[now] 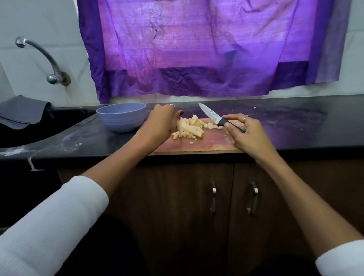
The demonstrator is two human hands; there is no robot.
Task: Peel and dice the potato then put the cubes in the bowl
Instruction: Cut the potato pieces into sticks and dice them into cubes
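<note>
Potato (188,127) lies mid-frame on our cutting board (198,144), part cubes, part uncut sticks steadied by our left hand (162,124), so with our right hand's (248,135) grip pinching the knife (212,116) we should bunch the sticks, tuck fingertips, cut crosswise, leaving the bowl (122,117) for later.

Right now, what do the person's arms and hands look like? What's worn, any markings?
Both arms wear white ribbed long sleeves pushed up, leaving the forearms bare. The left hand has a ring on one finger and dark nail polish on the one nail that shows. The right hand has a thin ring on one finger. No gloves, watch or bracelets visible.
</note>
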